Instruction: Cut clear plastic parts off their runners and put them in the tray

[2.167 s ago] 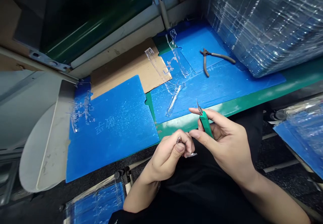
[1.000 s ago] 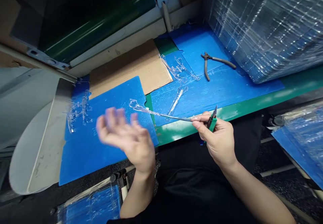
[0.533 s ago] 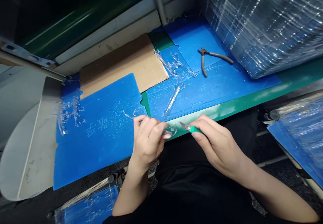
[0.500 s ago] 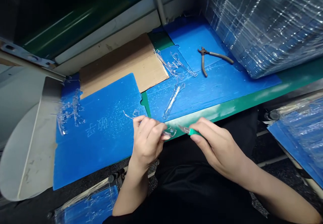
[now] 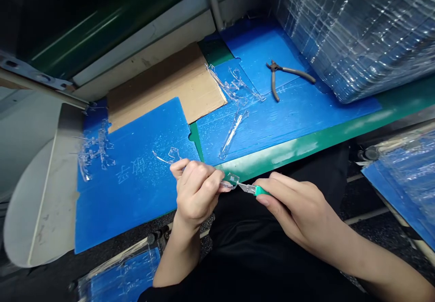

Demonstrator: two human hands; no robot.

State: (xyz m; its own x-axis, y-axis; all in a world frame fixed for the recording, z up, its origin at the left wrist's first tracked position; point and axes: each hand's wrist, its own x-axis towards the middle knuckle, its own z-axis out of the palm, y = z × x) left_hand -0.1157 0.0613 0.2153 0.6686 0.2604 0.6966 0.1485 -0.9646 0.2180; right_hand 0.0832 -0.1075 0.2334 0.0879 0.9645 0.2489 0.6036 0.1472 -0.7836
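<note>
My left hand (image 5: 197, 193) is closed around a clear plastic part (image 5: 232, 179), whose ends stick out on both sides of the fist. In my right hand (image 5: 299, 202) is a green-handled knife (image 5: 261, 190), its blade pointing left. The blade tip is at or very near the right end of the clear part; whether they touch is hard to tell. Another long clear piece (image 5: 233, 134) lies on the blue sheet (image 5: 278, 116) beyond my hands.
Pliers (image 5: 276, 77) lie open on the blue sheet, beside clear scraps (image 5: 234, 86). More clear scraps (image 5: 98, 150) sit at the left. Cardboard (image 5: 163, 89) lies behind. Wrapped clear trays (image 5: 360, 34) are stacked at the right.
The knife blade and the clear part's right end have come together. My left hand has shifted slightly left, and the part's left end now sticks out farther left.
</note>
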